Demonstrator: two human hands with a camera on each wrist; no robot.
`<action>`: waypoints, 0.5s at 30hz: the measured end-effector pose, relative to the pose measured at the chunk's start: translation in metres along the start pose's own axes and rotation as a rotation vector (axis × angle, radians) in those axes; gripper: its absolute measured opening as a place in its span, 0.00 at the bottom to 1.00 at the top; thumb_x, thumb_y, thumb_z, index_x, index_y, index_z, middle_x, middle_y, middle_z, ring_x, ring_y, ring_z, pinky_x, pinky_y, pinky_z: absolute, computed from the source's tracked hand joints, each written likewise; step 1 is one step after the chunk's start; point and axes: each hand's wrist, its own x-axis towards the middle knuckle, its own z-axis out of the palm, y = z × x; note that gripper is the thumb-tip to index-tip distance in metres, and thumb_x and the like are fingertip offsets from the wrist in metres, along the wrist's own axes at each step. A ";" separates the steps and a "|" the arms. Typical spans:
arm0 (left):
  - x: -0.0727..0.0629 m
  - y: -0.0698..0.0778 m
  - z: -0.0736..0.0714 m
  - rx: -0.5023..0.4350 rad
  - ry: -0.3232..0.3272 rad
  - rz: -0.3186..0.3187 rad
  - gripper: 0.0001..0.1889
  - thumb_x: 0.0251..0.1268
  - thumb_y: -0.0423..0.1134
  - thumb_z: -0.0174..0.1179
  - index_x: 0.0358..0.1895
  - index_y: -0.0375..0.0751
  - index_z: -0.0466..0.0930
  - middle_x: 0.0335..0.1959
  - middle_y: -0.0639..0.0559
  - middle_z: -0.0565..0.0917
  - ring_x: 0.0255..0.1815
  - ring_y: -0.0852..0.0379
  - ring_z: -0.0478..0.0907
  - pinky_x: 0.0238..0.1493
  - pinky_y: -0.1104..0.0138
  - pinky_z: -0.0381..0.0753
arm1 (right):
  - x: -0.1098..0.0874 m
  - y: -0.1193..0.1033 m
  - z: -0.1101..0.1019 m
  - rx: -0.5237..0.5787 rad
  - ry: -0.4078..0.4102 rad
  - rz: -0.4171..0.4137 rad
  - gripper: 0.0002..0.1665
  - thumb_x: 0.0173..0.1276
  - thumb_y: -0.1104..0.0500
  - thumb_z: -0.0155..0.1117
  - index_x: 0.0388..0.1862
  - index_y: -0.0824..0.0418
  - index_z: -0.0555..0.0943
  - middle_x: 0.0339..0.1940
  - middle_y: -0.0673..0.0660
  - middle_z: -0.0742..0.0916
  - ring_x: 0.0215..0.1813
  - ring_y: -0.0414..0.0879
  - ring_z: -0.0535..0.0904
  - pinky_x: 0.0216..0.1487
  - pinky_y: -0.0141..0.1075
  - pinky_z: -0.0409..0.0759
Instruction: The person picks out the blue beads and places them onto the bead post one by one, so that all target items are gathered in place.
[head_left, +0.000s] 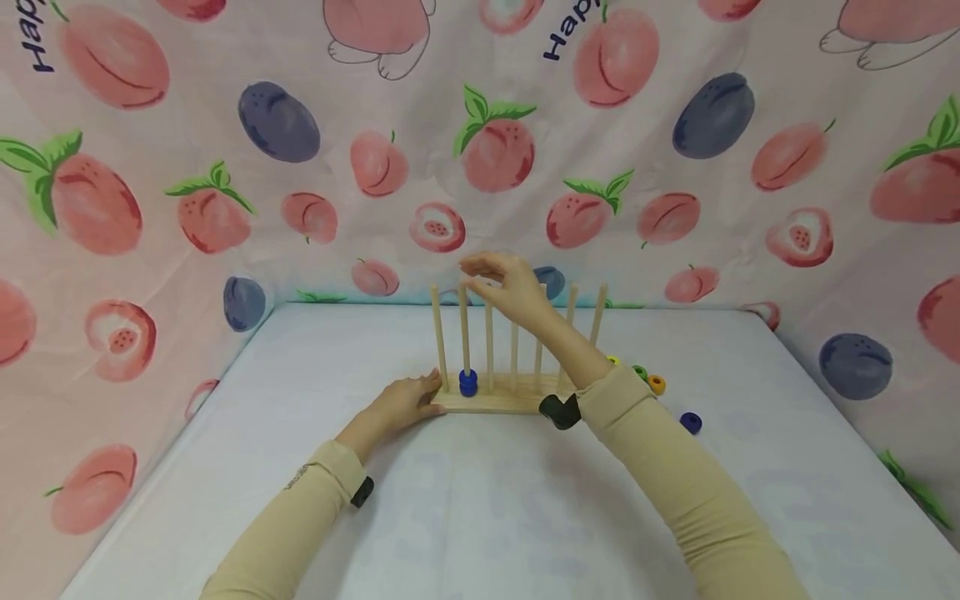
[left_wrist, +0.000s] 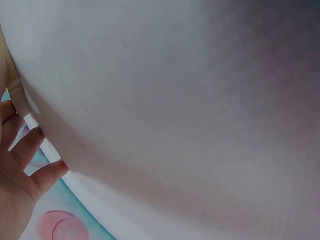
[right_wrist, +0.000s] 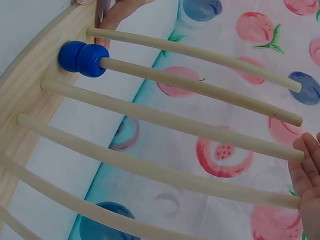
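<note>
Head view: our left hand (head_left: 403, 403) grips the left end of the wooden base (head_left: 495, 403), which runs left to right; our right hand (head_left: 513, 287), fingers loosely bent, apparently empty, is nearer the upright pegs' (head_left: 438, 333) tops, above two blue beads (head_left: 468, 383); loose beads (head_left: 657, 384) lie rightward.

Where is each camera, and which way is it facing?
Head: on the head, facing forward and down at the rack; left hand, right hand and sleeves show.
Left wrist: on that wrist, facing the table; left hand at left edge.
Right wrist: likewise, facing pegs; both hands partly show.
Head and right wrist share blue beads.
</note>
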 end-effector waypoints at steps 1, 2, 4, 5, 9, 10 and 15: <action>0.000 0.000 0.000 -0.002 -0.001 0.004 0.33 0.65 0.51 0.57 0.66 0.31 0.65 0.69 0.38 0.64 0.63 0.36 0.70 0.63 0.49 0.70 | -0.001 0.000 -0.001 0.013 0.008 0.003 0.18 0.66 0.63 0.61 0.53 0.70 0.78 0.52 0.65 0.84 0.57 0.54 0.79 0.62 0.38 0.76; 0.001 0.000 0.000 -0.004 -0.001 0.004 0.33 0.65 0.51 0.57 0.66 0.32 0.65 0.69 0.38 0.65 0.63 0.36 0.70 0.63 0.48 0.70 | -0.001 0.001 -0.001 0.025 0.014 0.004 0.18 0.66 0.63 0.61 0.53 0.70 0.78 0.52 0.65 0.84 0.57 0.54 0.79 0.62 0.39 0.76; 0.001 0.000 0.001 -0.006 -0.002 0.006 0.33 0.64 0.51 0.57 0.66 0.31 0.65 0.68 0.37 0.65 0.62 0.36 0.71 0.63 0.48 0.70 | -0.003 0.001 -0.002 0.042 0.019 0.005 0.18 0.66 0.63 0.61 0.53 0.70 0.78 0.52 0.65 0.84 0.57 0.54 0.79 0.61 0.41 0.76; 0.001 -0.001 0.001 -0.006 -0.001 0.007 0.33 0.64 0.51 0.57 0.66 0.31 0.65 0.68 0.37 0.65 0.62 0.36 0.71 0.63 0.48 0.70 | -0.003 0.000 -0.002 0.045 0.018 0.004 0.18 0.67 0.64 0.60 0.53 0.70 0.78 0.52 0.65 0.84 0.57 0.54 0.79 0.61 0.41 0.76; 0.002 -0.003 0.003 0.006 0.007 0.011 0.34 0.64 0.51 0.57 0.66 0.31 0.64 0.68 0.37 0.66 0.61 0.36 0.72 0.62 0.48 0.71 | -0.006 -0.002 -0.003 0.053 0.006 -0.002 0.17 0.67 0.65 0.60 0.54 0.70 0.78 0.53 0.65 0.83 0.57 0.54 0.79 0.61 0.41 0.76; 0.002 -0.004 0.003 0.010 0.009 0.014 0.34 0.64 0.51 0.57 0.66 0.31 0.64 0.67 0.37 0.66 0.61 0.36 0.72 0.62 0.48 0.71 | -0.006 -0.003 -0.003 0.055 0.004 -0.006 0.17 0.67 0.65 0.60 0.54 0.70 0.77 0.53 0.65 0.83 0.57 0.54 0.79 0.61 0.40 0.76; 0.002 -0.003 0.002 0.013 0.008 0.012 0.35 0.64 0.52 0.58 0.67 0.31 0.64 0.67 0.36 0.67 0.61 0.36 0.72 0.62 0.48 0.71 | -0.010 -0.009 -0.005 0.075 0.008 -0.017 0.18 0.65 0.67 0.61 0.54 0.70 0.77 0.54 0.66 0.83 0.58 0.54 0.78 0.61 0.39 0.77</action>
